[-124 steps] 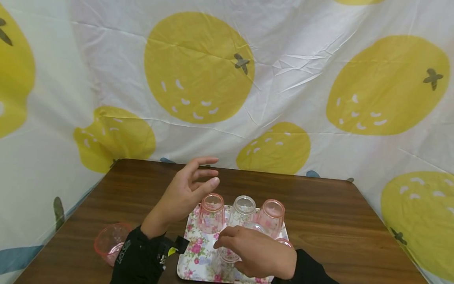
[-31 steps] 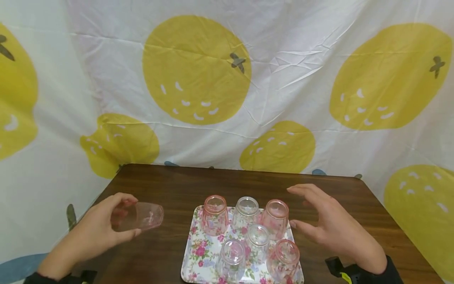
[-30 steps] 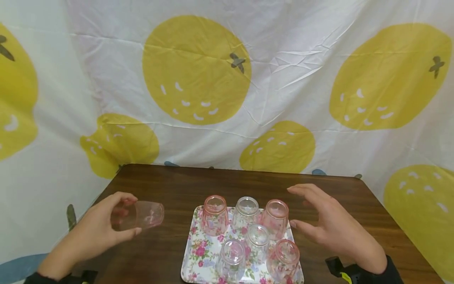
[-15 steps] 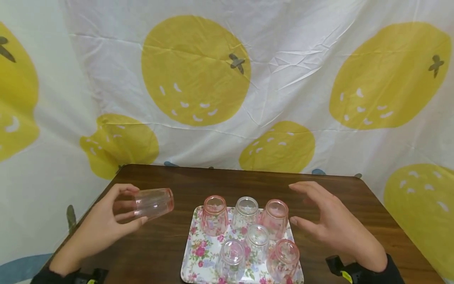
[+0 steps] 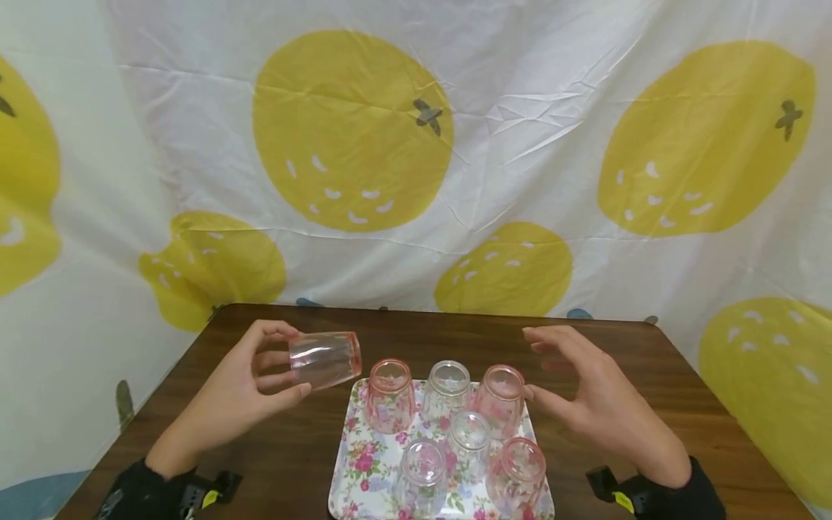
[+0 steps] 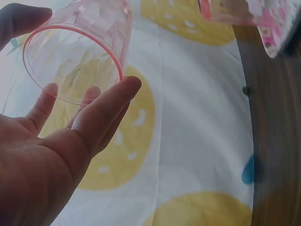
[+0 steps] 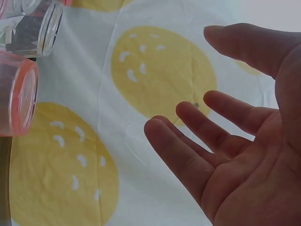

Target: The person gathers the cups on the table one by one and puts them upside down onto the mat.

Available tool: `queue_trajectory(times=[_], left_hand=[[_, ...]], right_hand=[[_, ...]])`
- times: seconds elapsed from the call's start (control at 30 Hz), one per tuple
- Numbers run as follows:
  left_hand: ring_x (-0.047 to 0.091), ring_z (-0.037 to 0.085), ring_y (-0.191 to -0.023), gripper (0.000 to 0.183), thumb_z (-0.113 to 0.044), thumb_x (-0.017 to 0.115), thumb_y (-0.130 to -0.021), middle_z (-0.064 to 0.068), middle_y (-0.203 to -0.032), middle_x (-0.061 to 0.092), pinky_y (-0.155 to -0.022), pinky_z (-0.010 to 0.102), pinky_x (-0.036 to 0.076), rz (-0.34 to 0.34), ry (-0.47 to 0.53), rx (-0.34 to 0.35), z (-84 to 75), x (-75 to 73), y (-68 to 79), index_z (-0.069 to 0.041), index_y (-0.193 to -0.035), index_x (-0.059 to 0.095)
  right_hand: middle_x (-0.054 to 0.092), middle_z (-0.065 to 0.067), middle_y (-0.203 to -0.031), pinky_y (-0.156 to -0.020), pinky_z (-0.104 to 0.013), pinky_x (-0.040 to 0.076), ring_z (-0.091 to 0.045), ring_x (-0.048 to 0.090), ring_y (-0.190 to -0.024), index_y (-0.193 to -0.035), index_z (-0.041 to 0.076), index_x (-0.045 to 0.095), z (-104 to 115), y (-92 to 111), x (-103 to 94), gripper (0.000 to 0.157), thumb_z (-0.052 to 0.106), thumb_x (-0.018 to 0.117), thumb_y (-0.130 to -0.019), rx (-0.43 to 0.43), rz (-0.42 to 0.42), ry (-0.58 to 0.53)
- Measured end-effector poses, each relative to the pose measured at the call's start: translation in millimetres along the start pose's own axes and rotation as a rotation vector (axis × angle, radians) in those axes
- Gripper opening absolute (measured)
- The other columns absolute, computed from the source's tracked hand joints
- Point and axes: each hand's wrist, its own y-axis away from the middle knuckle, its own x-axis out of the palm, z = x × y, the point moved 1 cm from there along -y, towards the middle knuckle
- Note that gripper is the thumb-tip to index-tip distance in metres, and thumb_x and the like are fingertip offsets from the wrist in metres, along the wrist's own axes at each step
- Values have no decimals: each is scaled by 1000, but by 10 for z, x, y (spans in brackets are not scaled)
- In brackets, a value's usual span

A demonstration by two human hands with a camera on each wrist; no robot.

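Note:
My left hand (image 5: 237, 390) holds a pink-tinted glass (image 5: 326, 358) by its open-rim end, between fingers and thumb. The glass lies sideways in the air, its base pointing right toward the tray. In the left wrist view its pink rim (image 6: 75, 28) faces the palm and the fingertips touch its outside. A floral tray (image 5: 354, 480) carries several upside-down glasses, some pink and some clear. Nearest the held one is a pink glass (image 5: 390, 397) at the tray's back left. My right hand (image 5: 601, 404), fingers spread and holding nothing, hovers just right of the back-right pink glass (image 5: 500, 401).
Also on the tray are a clear glass (image 5: 447, 390) at the back, another clear glass (image 5: 469, 437) at centre, a front clear glass (image 5: 422, 473) and a front-right pink glass (image 5: 518, 473). Beneath lies a dark wooden table (image 5: 292, 462). A lemon-print cloth (image 5: 494, 166) hangs behind.
The glass at the table's left has been picked up by my left hand, tipped sideways and carried rightward toward the tray. My right hand left the tray glasses earlier and now stays nearly still.

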Motion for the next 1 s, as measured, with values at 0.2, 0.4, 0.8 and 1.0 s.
queue_trajectory(times=[0.2,0.4,0.8,1.0], left_hand=[[61,34,-110,62,-7,77,-85,24,-137,40,-76,33,63,62,110,5,-85,147,-137,-11,-134,38],[61,31,-110,61,-5,76,-85,22,-136,42,-80,33,62,91,163,40,-167,293,-228,-11,-134,39],[61,29,-111,60,-1,74,-85,16,-136,41,-74,38,64,182,251,110,-238,629,-390,-16,-132,39],[61,29,-109,61,4,72,-83,16,-132,42,-77,38,63,206,275,130,-247,782,-443,-14,-131,40]], right_hand=[[59,-3,-128,-85,-43,59,-16,56,-114,-141,16,50,-6,-22,34,67,11,81,-82,-4,-11,-11],[58,-1,-131,-85,-43,59,-16,56,-114,-140,16,51,-4,-34,99,64,12,80,-83,0,-20,-68],[57,-4,-133,-86,-43,60,-17,57,-114,-138,14,51,25,-45,271,57,11,76,-87,17,-19,-203],[56,-6,-134,-85,-42,61,-19,58,-114,-139,15,51,28,-65,339,57,6,74,-88,6,-27,-259]])
